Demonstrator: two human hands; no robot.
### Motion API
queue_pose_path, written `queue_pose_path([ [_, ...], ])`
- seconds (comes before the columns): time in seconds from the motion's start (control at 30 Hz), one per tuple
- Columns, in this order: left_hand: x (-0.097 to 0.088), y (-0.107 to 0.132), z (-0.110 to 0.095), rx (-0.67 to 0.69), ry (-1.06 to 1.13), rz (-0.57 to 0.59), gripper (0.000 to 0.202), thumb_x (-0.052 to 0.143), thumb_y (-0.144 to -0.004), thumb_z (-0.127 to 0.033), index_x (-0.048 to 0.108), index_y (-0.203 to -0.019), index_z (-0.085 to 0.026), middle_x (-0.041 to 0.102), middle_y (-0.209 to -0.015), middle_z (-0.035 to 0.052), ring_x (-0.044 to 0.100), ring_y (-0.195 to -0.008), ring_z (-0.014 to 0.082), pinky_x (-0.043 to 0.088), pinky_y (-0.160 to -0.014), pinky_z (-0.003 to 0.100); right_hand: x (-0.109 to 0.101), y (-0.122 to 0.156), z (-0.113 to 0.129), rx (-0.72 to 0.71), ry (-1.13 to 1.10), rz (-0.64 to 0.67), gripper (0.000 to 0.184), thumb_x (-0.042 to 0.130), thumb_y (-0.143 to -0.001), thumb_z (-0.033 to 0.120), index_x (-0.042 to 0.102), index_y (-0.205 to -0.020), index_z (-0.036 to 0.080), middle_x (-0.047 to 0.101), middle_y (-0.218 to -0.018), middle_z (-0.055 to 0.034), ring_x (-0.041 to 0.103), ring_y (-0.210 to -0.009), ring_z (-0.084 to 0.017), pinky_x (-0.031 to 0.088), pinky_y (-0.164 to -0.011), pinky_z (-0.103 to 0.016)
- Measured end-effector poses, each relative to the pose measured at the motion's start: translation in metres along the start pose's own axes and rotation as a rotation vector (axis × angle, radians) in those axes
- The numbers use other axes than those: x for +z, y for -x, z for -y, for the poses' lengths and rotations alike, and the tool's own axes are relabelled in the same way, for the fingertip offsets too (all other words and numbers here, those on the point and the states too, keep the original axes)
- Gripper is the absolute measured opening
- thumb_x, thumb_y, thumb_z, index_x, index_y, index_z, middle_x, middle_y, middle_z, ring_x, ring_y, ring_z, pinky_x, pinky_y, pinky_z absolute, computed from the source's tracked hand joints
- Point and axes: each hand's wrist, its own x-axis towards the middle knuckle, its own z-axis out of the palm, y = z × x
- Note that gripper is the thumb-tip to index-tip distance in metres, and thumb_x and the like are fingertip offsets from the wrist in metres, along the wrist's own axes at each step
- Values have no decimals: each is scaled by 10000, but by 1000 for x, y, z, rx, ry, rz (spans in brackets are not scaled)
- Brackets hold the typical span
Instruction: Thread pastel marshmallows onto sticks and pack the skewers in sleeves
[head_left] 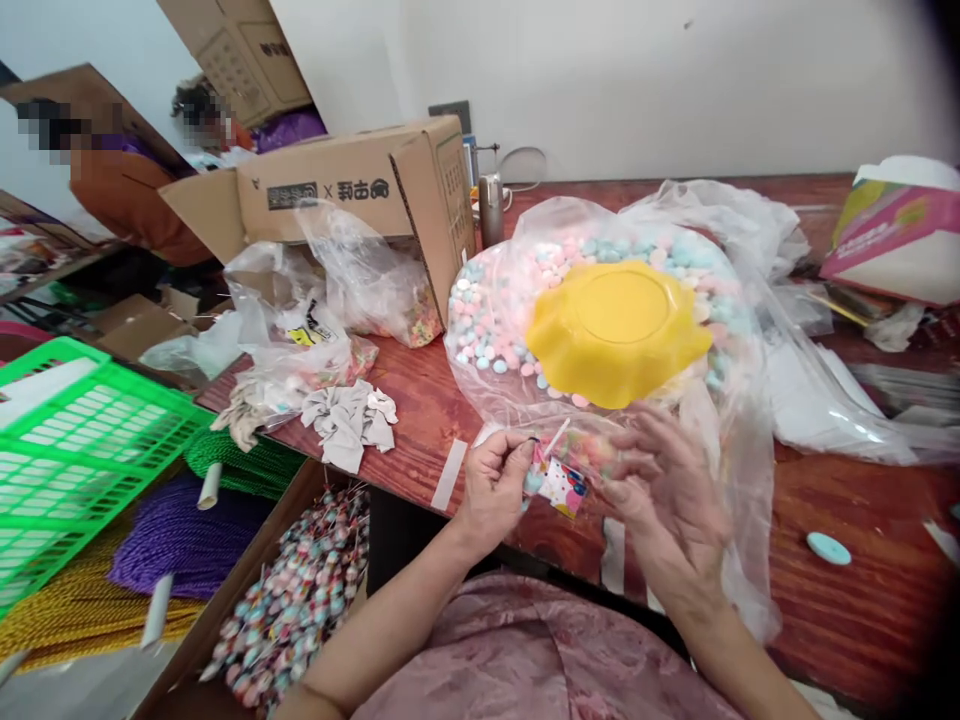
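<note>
The left hand and right hand are closed on a small packet, white with bright dots and pink trim, held just near of the yellow dish.

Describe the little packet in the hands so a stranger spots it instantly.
On the red wooden table, find the yellow wavy-edged bowl resting on pastel candies. Nearer the camera, the left hand and right hand pinch a small packet: white with bright colourful print, unlike those plain candies.
</note>
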Motion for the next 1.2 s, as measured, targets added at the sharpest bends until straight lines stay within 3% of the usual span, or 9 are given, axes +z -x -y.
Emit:
queue_pose_path([
  [0.1,4,3,-2,175,-94,11,290,622,-912,-423,673,-803,-160,578,-694,-2,500,-628,94,428,-610,213,19,11,-5,33,-37,-33,268,710,-854,227,684,-1119,260,686,-1084,-57,657,-914,-195,559,-754,-322],
  [0.2,7,9,-2,277,-124,57,231,617,-926,-350,711,-840,-157,636,-806,36,566,-763,131,466,-739,252,34,13,-8,27,-101,-101,60,650,-888,176,693,-880,218,671,-827,-16,637,-773,-156,537,-699,-283],
  [0.4,2,17,1,49,8,168,317,555,-959,-389,694,-804,-151,578,-791,24,524,-760,138,453,-745,260,39,4,-5,-39,-99,-107,109,617,-897,145,686,-864,224,671,-827,-28,647,-798,-176,548,-712,-309],
  [0.6,5,25,1,164,-163,156,333,493,-989,-378,636,-771,-170,554,-816,25,506,-784,145,435,-755,250,49,9,-10,-58,-49,-170,128,607,-904,126,672,-920,235,656,-894,-39,651,-847,-186,563,-756,-346],
  [0.83,6,20,-1,43,-95,288,388,468,-985,-482,661,-868,-167,551,-897,39,509,-897,168,442,-889,285,46,14,-19,-171,35,-220,199,595,-890,99,685,-969,258,698,-923,-46,681,-866,-207,578,-776,-397],
  [0.93,5,17,-2,11,-102,342,408,484,-968,-528,641,-886,-160,558,-910,39,508,-870,157,448,-880,291,48,11,-19,-82,-55,-193,130,613,-891,125,683,-889,235,696,-864,-34,670,-861,-198,561,-797,-385],
  [1.03,4,15,0,-102,-45,281,425,557,-915,-572,599,-826,-159,548,-792,9,510,-747,125,462,-762,259,43,1,-20,50,-165,-172,108,595,-911,160,650,-838,219,685,-843,-26,665,-832,-185,560,-778,-355],
  [1.13,-1,11,2,-326,115,298,468,611,-842,-625,573,-788,-161,539,-623,-15,540,-574,116,449,-570,229,19,-14,-21,-197,-8,-93,208,579,-900,121,681,-1022,254,711,-1063,-55,659,-1007,-226,518,-911,-426],
  [1.2,-6,8,1,-429,197,400,484,633,-803,-639,574,-787,-159,563,-566,-10,548,-465,121,405,-450,211,-1,-24,-22,-527,243,176,356,554,-909,127,664,-1201,298,691,-1227,-57,602,-1161,-267,443,-1002,-486],
])
